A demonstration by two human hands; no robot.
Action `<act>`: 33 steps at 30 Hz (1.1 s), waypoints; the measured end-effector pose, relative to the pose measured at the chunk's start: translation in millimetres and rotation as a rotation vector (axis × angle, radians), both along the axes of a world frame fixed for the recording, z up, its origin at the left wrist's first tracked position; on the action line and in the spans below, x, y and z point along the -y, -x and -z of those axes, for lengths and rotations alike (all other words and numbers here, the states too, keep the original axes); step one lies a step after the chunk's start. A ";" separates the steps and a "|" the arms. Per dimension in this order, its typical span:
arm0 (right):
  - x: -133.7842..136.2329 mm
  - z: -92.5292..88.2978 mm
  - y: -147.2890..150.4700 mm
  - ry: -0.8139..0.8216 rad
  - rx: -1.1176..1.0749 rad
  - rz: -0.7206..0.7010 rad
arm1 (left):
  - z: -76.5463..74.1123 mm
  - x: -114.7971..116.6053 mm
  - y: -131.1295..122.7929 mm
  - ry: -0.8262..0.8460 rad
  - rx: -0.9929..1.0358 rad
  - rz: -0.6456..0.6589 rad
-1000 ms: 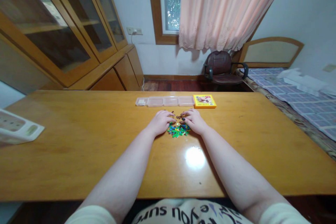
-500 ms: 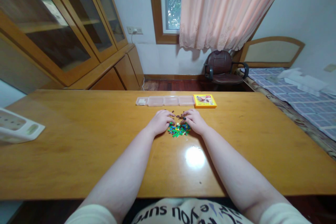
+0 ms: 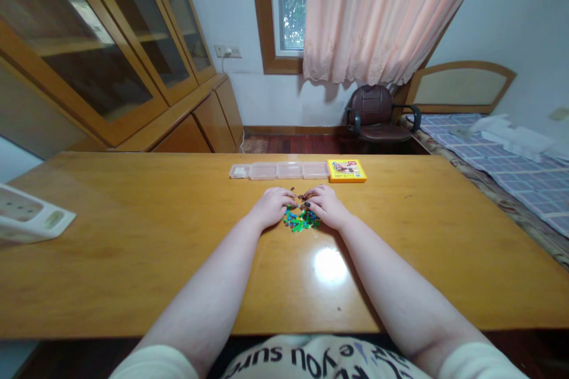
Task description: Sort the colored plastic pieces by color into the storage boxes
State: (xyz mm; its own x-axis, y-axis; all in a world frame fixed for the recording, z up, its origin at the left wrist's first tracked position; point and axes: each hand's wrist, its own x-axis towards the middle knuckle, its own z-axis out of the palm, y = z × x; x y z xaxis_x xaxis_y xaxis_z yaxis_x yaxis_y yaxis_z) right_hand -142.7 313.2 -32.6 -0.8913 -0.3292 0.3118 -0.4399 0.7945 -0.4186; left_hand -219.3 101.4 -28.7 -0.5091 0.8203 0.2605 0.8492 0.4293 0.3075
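Note:
A pile of small toy building bricks, mostly green with some blue, yellow and red, lies on the table between my hands. My left hand rests at the pile's left edge, fingers bent and drawn together at the tips. What its fingertips hold, if anything, is too small to make out. From the right, my right hand reaches over the pile with curled fingers. A tiny dark piece shows at its fingertips. Just beyond, several brown bricks lie loose, partly hidden by the right fingers.
Behind the hands, a clear plastic compartment tray stretches across the wooden table. A yellow box stands at its right end. On the far left is a white power strip. Past the table are a chair and a bed.
My right hand has shifted slightly left and inward over the pile, and the dark piece at its fingertips has moved with it. My left hand has stayed nearly still.

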 end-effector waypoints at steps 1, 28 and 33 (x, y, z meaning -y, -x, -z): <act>1.1 -1.2 -0.9 -0.005 0.001 -0.006 | -0.7 -0.1 -0.2 -0.005 0.002 -0.011; 5.8 -3.4 -3.0 -0.068 0.012 0.050 | 2.3 -9.2 -7.1 -0.014 -0.063 -0.126; 7.7 -4.4 -3.7 -0.064 0.038 0.058 | 2.7 -9.5 -5.7 -0.041 -0.062 -0.196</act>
State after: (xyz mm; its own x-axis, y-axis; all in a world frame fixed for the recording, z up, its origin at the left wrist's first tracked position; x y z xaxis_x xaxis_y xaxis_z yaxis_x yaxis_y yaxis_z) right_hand -139.0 305.6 -28.2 -0.9201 -0.2953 0.2574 -0.3775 0.8438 -0.3814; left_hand -213.5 111.0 -31.4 -0.6399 0.6954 0.3269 0.7684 0.5764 0.2780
